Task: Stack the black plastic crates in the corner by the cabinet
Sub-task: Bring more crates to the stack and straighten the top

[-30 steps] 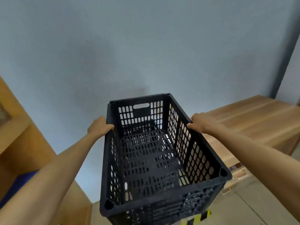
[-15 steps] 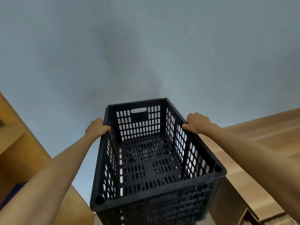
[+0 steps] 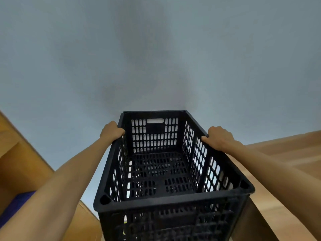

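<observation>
A black perforated plastic crate fills the lower middle of the head view, its open top facing me and its far end close to the grey wall. My left hand grips the crate's left rim near the far corner. My right hand grips the right rim opposite it. Through the near wall and floor of the crate I see more black lattice below, which looks like another crate underneath; whether the two touch I cannot tell.
A wooden cabinet rises on the left, with something blue at its lower shelf. A light wooden surface lies on the right, close beside the crate. A grey wall stands straight ahead.
The crate has straightened and moved toward the wall, squarer to me. The view has shifted closer, and the floor and yellow-black marking under the crate are out of sight.
</observation>
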Demonstrator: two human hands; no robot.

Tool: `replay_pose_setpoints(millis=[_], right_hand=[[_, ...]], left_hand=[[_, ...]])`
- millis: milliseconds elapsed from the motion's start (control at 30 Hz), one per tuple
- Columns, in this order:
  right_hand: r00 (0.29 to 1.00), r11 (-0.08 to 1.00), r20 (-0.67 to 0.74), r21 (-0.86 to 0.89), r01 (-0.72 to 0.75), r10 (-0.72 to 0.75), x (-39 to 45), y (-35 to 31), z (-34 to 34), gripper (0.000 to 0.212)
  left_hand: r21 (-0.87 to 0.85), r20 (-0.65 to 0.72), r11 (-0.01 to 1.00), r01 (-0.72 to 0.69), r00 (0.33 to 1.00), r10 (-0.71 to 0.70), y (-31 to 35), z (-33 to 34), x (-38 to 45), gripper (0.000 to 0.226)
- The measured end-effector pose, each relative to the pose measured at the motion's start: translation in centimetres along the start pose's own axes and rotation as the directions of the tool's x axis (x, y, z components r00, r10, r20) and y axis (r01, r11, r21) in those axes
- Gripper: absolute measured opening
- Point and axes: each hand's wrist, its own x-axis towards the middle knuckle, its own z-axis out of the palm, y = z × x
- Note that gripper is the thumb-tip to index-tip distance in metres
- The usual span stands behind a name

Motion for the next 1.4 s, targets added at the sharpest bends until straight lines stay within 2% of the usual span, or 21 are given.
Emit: replay_pose_setpoints(millis=[133,633,1267,1400], right_hand=[[1.0,1.0,-0.003,0.007,0.02,-0.02,0.1,-0.9,-0.2,0.036],[0.996,0.997,-0.072,-0.057,0.045,-0.049,0.0,-1.9,-3.0,0.035],[0.993,0.992,-0.077,-0.099,0.083,-0.091,-0.1,-2.6,-3.8,0.03],[0.988,0.99,-0.098,-0.09,0.108,-0.117,-0.1,-3.1,-4.6,0.034]], left_hand=[[0.063,0.016,0.998,-0.012,1.0,0.011,-0.8,-0.7,0.7,0.015],[0.062,-0.004,0.998,-0.025,1.0,0.026,-0.3,-2.1,1.1,0.019],[0.114,0.009,0.993,-0.04,0.999,0.039,-0.7,-2.9,0.9,0.02],[0.104,-0.013,0.994,-0.025,1.0,0.027,-1.0,-3.5,0.7,0.021]])
